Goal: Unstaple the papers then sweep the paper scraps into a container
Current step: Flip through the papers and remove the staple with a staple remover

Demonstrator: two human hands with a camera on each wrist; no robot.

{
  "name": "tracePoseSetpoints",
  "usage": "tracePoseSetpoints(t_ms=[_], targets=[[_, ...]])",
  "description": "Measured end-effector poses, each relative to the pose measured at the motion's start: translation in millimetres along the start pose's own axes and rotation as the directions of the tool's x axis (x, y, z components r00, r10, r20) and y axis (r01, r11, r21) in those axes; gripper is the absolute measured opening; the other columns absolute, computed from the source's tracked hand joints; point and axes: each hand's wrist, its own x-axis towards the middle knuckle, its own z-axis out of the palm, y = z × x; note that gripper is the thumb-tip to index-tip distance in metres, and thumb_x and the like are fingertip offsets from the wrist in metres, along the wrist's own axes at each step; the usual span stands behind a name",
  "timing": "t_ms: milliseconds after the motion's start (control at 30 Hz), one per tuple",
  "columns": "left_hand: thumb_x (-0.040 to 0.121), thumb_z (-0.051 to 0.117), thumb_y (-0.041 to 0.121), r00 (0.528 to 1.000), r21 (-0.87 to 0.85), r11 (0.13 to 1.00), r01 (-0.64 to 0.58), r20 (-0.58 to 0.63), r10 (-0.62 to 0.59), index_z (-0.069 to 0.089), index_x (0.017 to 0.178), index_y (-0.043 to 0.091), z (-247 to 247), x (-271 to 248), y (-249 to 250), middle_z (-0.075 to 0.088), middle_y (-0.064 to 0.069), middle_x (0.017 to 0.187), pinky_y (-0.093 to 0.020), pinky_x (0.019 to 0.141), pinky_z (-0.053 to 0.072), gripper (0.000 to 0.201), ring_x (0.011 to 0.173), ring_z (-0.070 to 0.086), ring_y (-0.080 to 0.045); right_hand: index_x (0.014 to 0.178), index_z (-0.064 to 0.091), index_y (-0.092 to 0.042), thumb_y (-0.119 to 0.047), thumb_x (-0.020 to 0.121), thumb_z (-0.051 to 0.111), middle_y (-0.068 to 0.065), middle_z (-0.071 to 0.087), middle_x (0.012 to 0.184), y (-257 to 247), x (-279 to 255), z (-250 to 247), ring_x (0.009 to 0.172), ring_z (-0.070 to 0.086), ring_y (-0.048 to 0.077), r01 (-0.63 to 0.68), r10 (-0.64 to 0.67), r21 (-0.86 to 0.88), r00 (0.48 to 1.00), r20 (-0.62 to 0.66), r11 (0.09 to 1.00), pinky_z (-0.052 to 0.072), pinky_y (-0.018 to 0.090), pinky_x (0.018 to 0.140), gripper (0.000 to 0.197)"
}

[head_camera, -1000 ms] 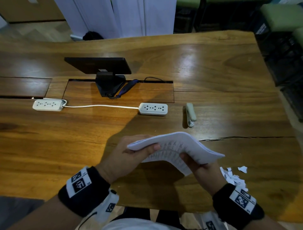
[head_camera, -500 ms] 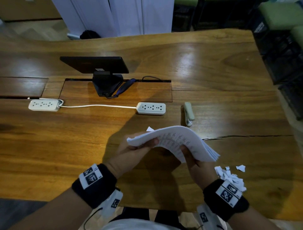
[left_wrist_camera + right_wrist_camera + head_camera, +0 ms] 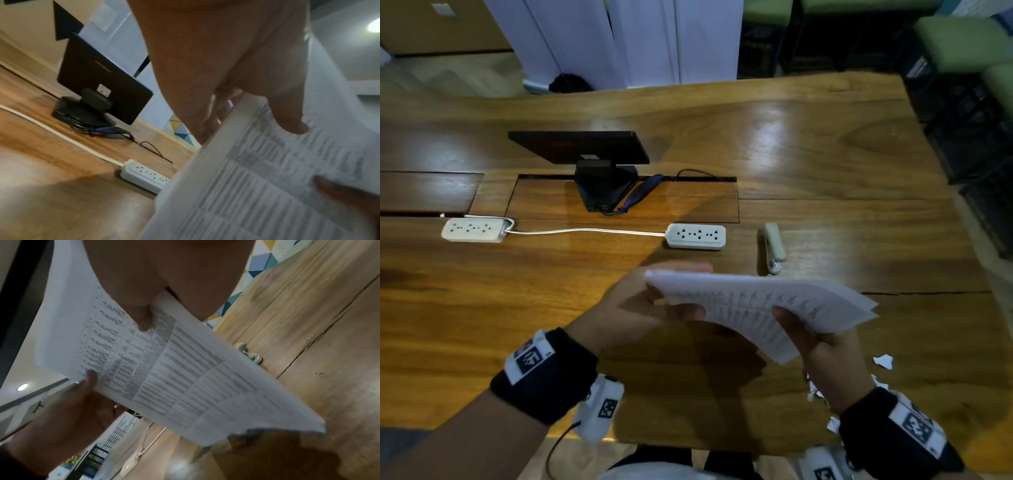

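A sheaf of printed papers [image 3: 750,301] hangs in the air above the wooden table [image 3: 825,154], held by both hands. My left hand [image 3: 685,291] pinches its left edge, thumb on top [image 3: 287,116] and fingers beneath. My right hand [image 3: 801,329] grips the near right part, thumb pressed on the printed sheet [image 3: 141,318]. White paper scraps [image 3: 883,361] lie on the table by my right wrist, partly hidden by it. A pale stapler [image 3: 774,245] lies just beyond the papers, also seen in the right wrist view [image 3: 248,353].
A dark monitor [image 3: 578,147] stands at the table's middle back. Two white power strips [image 3: 472,230] [image 3: 695,235], joined by a cable, lie in front of it. A crack [image 3: 928,293] runs across the table at the right. Green-cushioned seats [image 3: 962,37] stand beyond the far right corner.
The sheaf, arched upward a second ago, now lies flatter and reaches further right. Both hands have kept their hold on it.
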Motion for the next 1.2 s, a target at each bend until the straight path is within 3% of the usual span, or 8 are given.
tracePoseSetpoints(t_ms=[167,367,500,667,800,900,1067,1200], targets=[[0.094,0.080,0.009,0.997,0.061,0.995,0.075,0.018,-0.076,0.073,0.111,0.039,1,12,-1,0.078,0.033,0.109,-0.016,0.087,0.062,0.035,0.110,0.071,0.009,0.107,0.076,-0.024,-0.023,0.077,0.084,0.001,0.080,0.112,-11,8,-9,0.108,0.075,0.020,-0.108,0.106,0.070,0.994,0.033,0.992,0.061,0.052,0.093,0.031],[0.098,0.075,0.010,0.997,-0.076,0.996,0.047,-0.050,-0.051,0.075,0.123,0.023,2,11,3,0.082,0.009,0.118,-0.029,0.090,0.066,0.028,0.111,0.078,-0.011,0.126,0.068,-0.009,-0.028,0.069,0.093,0.021,0.072,0.127,-16,23,-21,0.117,0.070,0.042,-0.352,0.257,0.256,0.904,0.341,0.900,0.050,0.069,0.102,0.065],[0.093,0.074,0.010,0.992,-0.325,0.939,0.107,-0.024,-0.121,0.069,0.132,0.006,0,11,2,0.078,-0.015,0.129,-0.048,0.093,0.067,0.040,0.118,0.077,-0.035,0.116,0.077,-0.013,-0.036,0.078,0.087,0.014,0.076,0.124,-20,19,-16,0.116,0.072,0.037,-0.363,0.272,0.202,0.887,0.372,0.909,0.049,0.067,0.105,0.046],[0.084,0.080,0.022,0.980,-0.352,0.921,0.167,-0.040,-0.193,0.068,0.134,0.013,6,12,1,0.080,-0.007,0.126,-0.049,0.096,0.065,0.053,0.117,0.077,-0.029,0.106,0.080,-0.030,-0.029,0.090,0.072,-0.004,0.080,0.112,-30,13,2,0.106,0.076,0.017,-0.124,0.110,0.071,0.977,0.183,0.990,0.057,0.058,0.099,0.019],[0.096,0.075,0.024,0.977,-0.192,0.981,0.000,-0.211,-0.042,0.073,0.119,0.036,23,9,4,0.080,0.024,0.114,-0.022,0.090,0.061,0.026,0.110,0.074,0.003,0.117,0.072,-0.034,-0.033,0.087,0.073,-0.011,0.077,0.118,-34,8,7,0.112,0.072,0.010,-0.007,0.000,0.055,0.991,0.137,0.998,0.060,0.044,0.093,0.030],[0.100,0.076,0.034,0.950,-0.116,0.988,-0.104,-0.305,0.064,0.072,0.122,0.051,33,12,-6,0.077,0.026,0.123,-0.030,0.102,0.060,0.028,0.123,0.070,-0.002,0.117,0.068,-0.039,-0.027,0.094,0.068,-0.020,0.075,0.116,-35,11,12,0.113,0.069,0.002,0.096,-0.101,0.060,0.991,0.091,0.994,0.058,0.028,0.091,0.026],[0.097,0.077,0.009,0.908,-0.106,0.988,-0.114,-0.414,0.060,0.061,0.138,0.023,60,24,-47,0.070,0.016,0.125,-0.007,0.093,0.053,0.046,0.120,0.066,0.008,0.122,0.059,-0.041,-0.007,0.101,0.062,-0.047,0.067,0.109,3,21,34,0.108,0.060,-0.024,0.228,-0.231,-0.076,0.972,-0.036,0.971,0.050,0.002,0.089,0.040],[0.099,0.076,0.016,0.913,-0.095,0.995,0.028,-0.402,-0.064,0.058,0.137,0.023,72,35,-79,0.066,0.006,0.122,-0.001,0.081,0.052,0.043,0.111,0.065,0.002,0.124,0.061,-0.036,-0.012,0.101,0.063,-0.028,0.070,0.109,45,28,47,0.105,0.065,-0.018,0.113,-0.115,-0.030,0.988,-0.102,0.993,0.058,0.016,0.094,0.032]])
